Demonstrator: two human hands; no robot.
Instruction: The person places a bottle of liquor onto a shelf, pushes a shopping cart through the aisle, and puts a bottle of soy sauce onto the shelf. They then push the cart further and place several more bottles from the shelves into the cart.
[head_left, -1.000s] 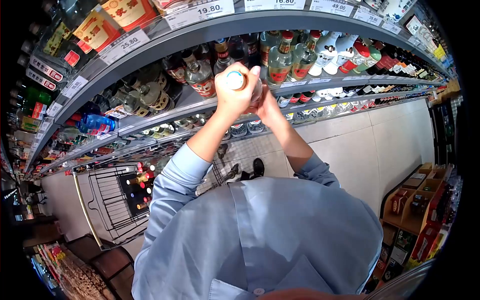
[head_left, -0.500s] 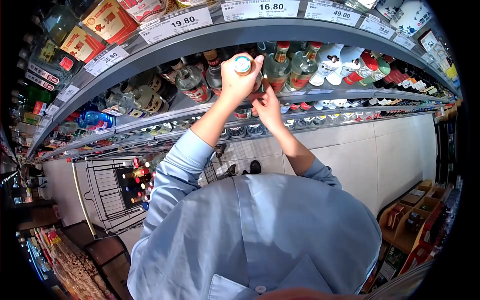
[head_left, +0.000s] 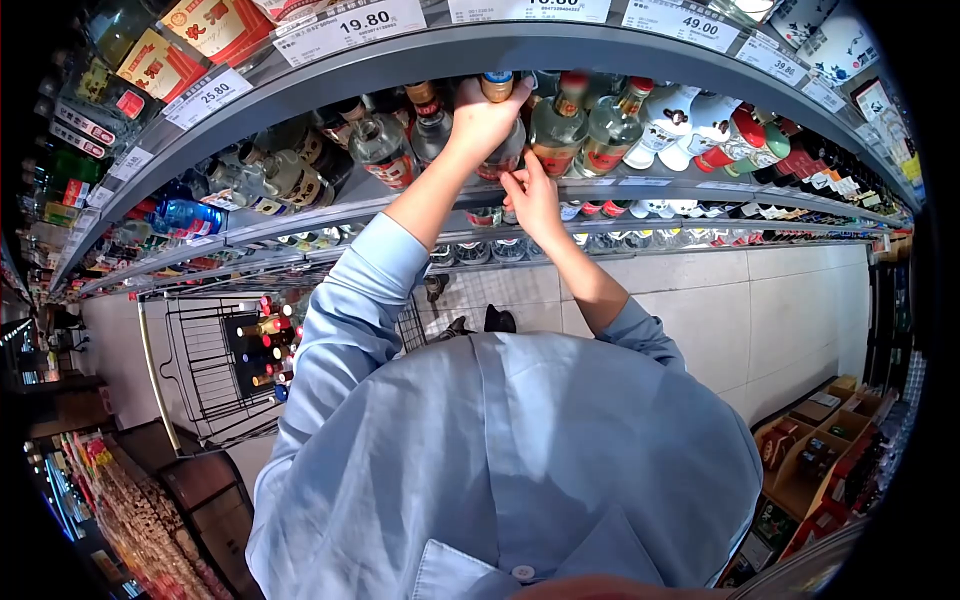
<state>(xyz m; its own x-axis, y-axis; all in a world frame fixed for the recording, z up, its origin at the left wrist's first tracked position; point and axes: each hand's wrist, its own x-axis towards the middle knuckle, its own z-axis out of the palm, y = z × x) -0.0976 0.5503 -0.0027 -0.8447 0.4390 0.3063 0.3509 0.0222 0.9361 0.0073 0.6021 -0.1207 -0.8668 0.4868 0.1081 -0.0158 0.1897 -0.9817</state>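
Observation:
My left hand is closed round the neck of a clear glass liquor bottle with a blue-topped cap, upright on the middle shelf. The hand hides much of the bottle's upper body. My right hand is just below and right of it at the shelf's front edge. Its index finger points up near the bottle's lower part, and the other fingers are partly curled with nothing visible in them. To the right stands a red-capped clear bottle; on the left is another clear bottle with a dark red neck.
Overhead, an upper shelf edge carries price tags and overhangs the bottles. White bottles stand farther right. A wire shopping cart containing several bottles is at lower left. Wooden display bins stand at lower right, beyond the tiled floor.
My left hand has moved farther in over the shelf with the bottle, now sitting between its neighbours. My right hand has shifted slightly down, its index finger still raised.

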